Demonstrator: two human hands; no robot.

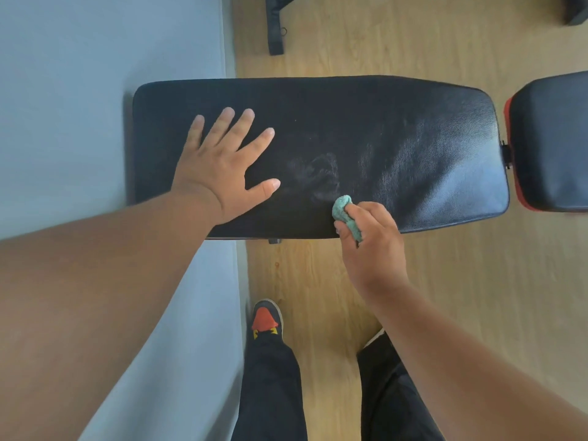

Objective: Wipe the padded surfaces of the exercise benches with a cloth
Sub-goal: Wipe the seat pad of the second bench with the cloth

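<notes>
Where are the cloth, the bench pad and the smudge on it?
cloth point(342, 209): head view, on its bunched top end above the right hand.
bench pad point(413, 148): head view, on bare black padding right of centre.
smudge point(318, 170): head view, middle of the whitish patch.

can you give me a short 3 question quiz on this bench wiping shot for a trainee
1. True or false: the left hand lies flat with spread fingers on the black bench pad.
2. Which hand grips the green cloth?
A. left hand
B. right hand
C. neither
3. Fill the gap: the hazy smear on the pad lies between the left hand and the ____.

Key
1. True.
2. B; the cloth is bunched in its fingers at the pad's near edge.
3. Cloth.
</notes>
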